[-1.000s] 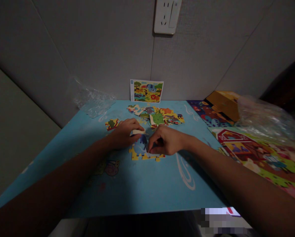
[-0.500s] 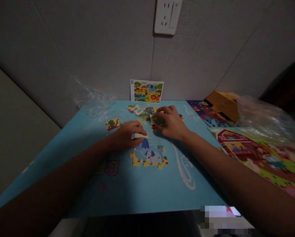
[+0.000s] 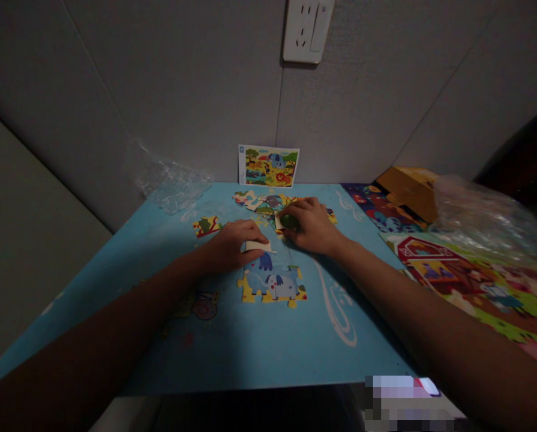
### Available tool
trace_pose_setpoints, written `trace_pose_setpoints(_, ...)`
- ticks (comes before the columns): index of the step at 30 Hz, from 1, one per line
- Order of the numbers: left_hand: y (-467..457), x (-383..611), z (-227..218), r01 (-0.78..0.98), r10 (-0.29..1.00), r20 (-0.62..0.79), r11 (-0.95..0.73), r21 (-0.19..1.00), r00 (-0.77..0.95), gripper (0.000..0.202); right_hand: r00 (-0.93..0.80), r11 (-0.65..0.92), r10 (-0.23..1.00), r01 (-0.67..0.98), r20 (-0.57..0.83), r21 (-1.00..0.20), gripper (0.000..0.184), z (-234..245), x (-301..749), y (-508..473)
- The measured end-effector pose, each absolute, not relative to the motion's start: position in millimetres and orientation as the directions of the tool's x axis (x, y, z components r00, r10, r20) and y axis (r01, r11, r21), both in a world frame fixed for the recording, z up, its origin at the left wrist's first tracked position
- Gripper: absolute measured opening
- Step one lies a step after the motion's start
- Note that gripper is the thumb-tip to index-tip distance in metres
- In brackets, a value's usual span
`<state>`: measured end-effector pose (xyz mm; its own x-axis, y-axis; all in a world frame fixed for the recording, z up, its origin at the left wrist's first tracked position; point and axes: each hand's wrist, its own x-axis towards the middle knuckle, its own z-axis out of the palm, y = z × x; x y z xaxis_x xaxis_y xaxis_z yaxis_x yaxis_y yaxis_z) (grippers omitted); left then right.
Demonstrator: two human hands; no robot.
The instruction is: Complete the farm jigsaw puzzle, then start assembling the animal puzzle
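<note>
My left hand pinches a puzzle piece, its pale side showing, just above the joined elephant pieces. Those pieces lie flat together, blue elephants over yellow ground. Farther back, my right hand has its thumb and fingers closed on a puzzle piece with a green patch, at the near edge of a loose heap of puzzle pieces. My fingers cover part of the heap. To the left of my left hand lies a single yellow, green and red puzzle piece.
A picture card of the animal scene leans on the wall behind the heap. Clear plastic wrapping sits at the back left. On the right are a colourful farm picture, an orange box and more plastic.
My right hand's fingers have drawn together on the piece with the green patch. My left hand stays almost in place with its piece. The view has shifted very slightly.
</note>
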<state>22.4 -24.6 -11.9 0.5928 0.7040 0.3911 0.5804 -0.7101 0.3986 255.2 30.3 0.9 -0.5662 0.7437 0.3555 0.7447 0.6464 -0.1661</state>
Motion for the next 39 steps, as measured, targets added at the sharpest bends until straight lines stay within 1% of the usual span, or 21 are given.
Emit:
trace_pose_setpoints(4,-23.9,22.1,-12.1,0.604,0.709,0.39,-0.705,0.371,0.588,0.02,-0.551,0.648,0.734,0.742,0.397,-0.17,0.044,-0.1,255.5,31.7)
trace_pose_setpoints(6,-23.8,22.3,-12.3,0.63,0.718,0.405,-0.694,0.35,0.566,0.026,-0.547,0.66,0.722,0.728,0.424,-0.184,0.045,0.6,254.7,31.5)
trace_pose_setpoints(8,-23.5,22.3,-13.1,0.658,0.737,0.427,-0.669,0.347,0.524,0.039,-0.55,0.691,0.694,0.69,0.465,-0.216,0.044,2.0,253.5,30.5)
trace_pose_setpoints(11,-21.9,21.2,-16.1,0.686,0.768,0.471,-0.62,0.38,0.434,0.062,-0.573,0.77,0.621,0.575,0.535,-0.277,0.042,4.4,250.8,26.8)
trace_pose_setpoints(13,-20.1,20.0,-18.9,0.698,0.781,0.499,-0.593,0.401,0.377,0.073,-0.606,0.806,0.588,0.496,0.536,-0.323,0.044,5.8,248.5,22.7)
trace_pose_setpoints(14,-19.1,19.4,-20.1,0.705,0.782,0.509,-0.585,0.4,0.36,0.076,-0.628,0.816,0.578,0.464,0.522,-0.345,0.045,6.4,247.2,20.4)
trace_pose_setpoints(15,-18.3,18.9,-20.9,0.712,0.779,0.517,-0.583,0.392,0.354,0.075,-0.65,0.823,0.568,0.438,0.505,-0.362,0.046,6.8,246.0,18.3)
trace_pose_setpoints(17,-17.5,18.5,-21.5,0.718,0.765,0.522,-0.598,0.356,0.378,0.066,-0.685,0.834,0.548,0.402,0.479,-0.379,0.047,7.3,244.1,14.9)
trace_pose_setpoints(20,-18.3,19.3,-20.0,0.711,0.734,0.525,-0.634,0.304,0.431,0.05,-0.702,0.848,0.523,0.372,0.484,-0.376,0.047,7.4,242.9,13.2)
trace_pose_setpoints(22,-19.4,20.2,-18.5,0.708,0.723,0.534,-0.644,0.291,0.438,0.047,-0.704,0.852,0.517,0.368,0.488,-0.372,0.048,7.2,242.9,13.7)
trace_pose_setpoints(31,-21.3,21.6,-15.0,0.713,0.727,0.534,-0.638,0.292,0.432,0.043,-0.713,0.848,0.523,0.378,0.467,-0.372,0.049,8.7,242.8,14.0)
trace_pose_setpoints(39,-22.2,21.2,-14.6,0.723,0.725,0.532,-0.636,0.27,0.439,0.045,-0.72,0.851,0.517,0.376,0.463,-0.367,0.052,7.9,242.2,15.0)
